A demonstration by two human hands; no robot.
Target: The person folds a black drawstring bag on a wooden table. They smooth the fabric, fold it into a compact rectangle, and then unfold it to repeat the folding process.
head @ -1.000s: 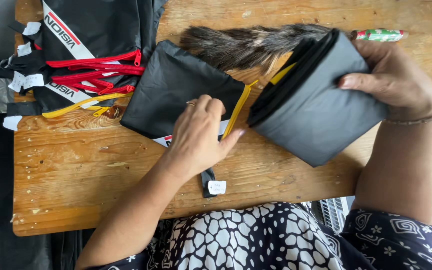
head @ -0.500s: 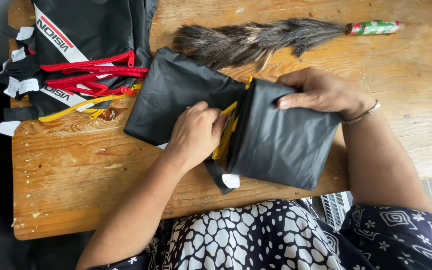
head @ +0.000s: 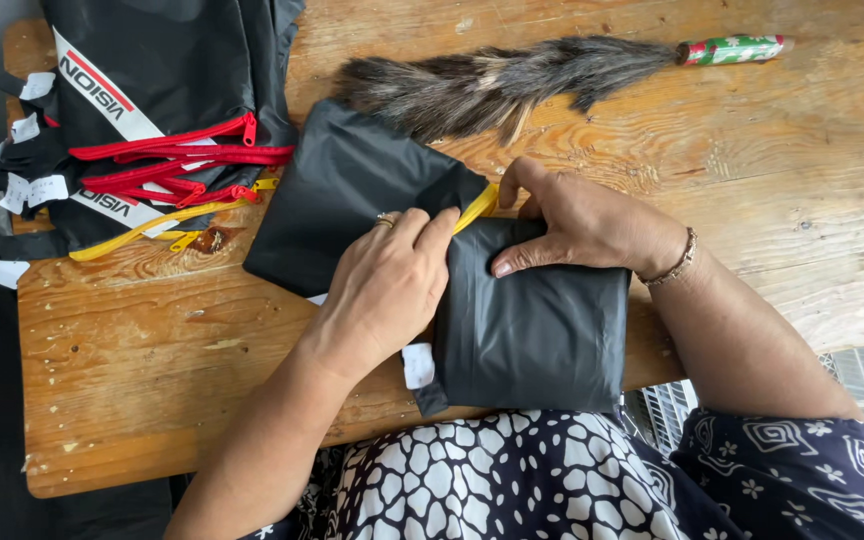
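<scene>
Black folded pouch [head: 532, 335] is being pressed flat at the wooden table [head: 152, 380] edge: left hand [head: 387, 290] fingers together beside its yellow zip [head: 476, 208], right hand [head: 577, 225] spread on top. White tag [head: 417, 365] is showing at its left edge.

Single head-worn camera, looking steeply down at wooden table [head: 782, 190] from wearer's seat. Close range: forearms and patterned lap fill lower frame. Table's far edge beyond top. No second view shares scene.
</scene>
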